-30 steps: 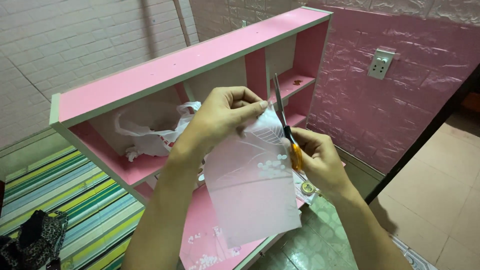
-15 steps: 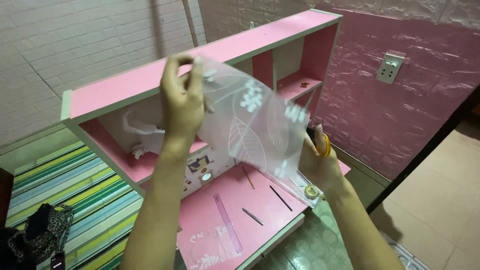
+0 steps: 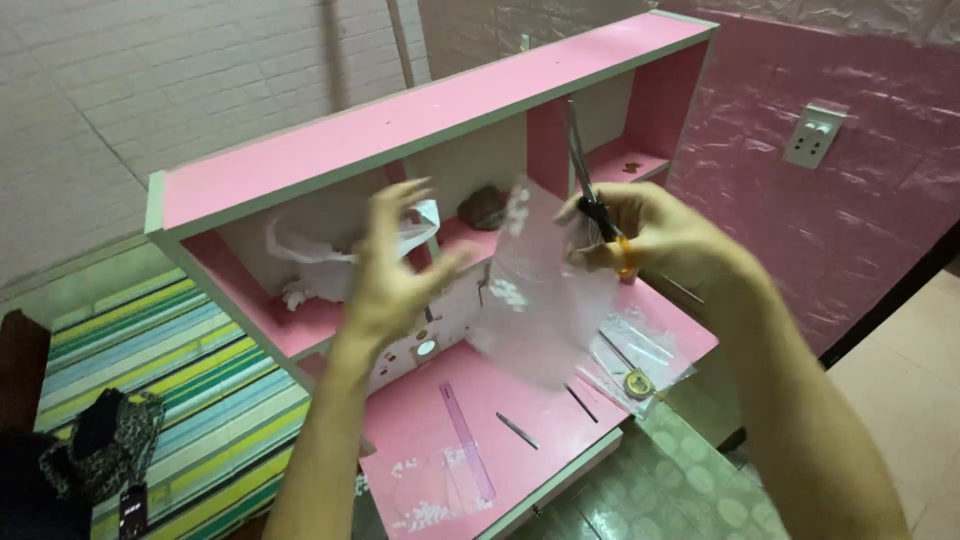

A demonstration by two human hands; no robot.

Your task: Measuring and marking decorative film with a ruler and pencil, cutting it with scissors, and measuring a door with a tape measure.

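My right hand (image 3: 650, 240) grips orange-handled scissors (image 3: 590, 195), blades pointing up, and also pinches the top edge of a clear plastic bag (image 3: 540, 300) with white specks on it. The bag hangs blurred in the air between my hands, over a pink shelf unit (image 3: 400, 130) lying on the floor. My left hand (image 3: 395, 275) is just left of the bag, fingers spread, holding nothing and not touching it.
On the pink board (image 3: 430, 410) lie a pink strip (image 3: 465, 440), two thin metal pins (image 3: 515, 430), a small bag with a round part (image 3: 638, 383) and another with white bits (image 3: 430, 490). A white bag (image 3: 310, 250) sits in a compartment. Striped mat (image 3: 170, 380) left, wall socket (image 3: 812, 135) right.
My left hand has let go of the clear bag and opened. The bag has dropped lower and now hangs from my right hand, which has risen with the scissors.
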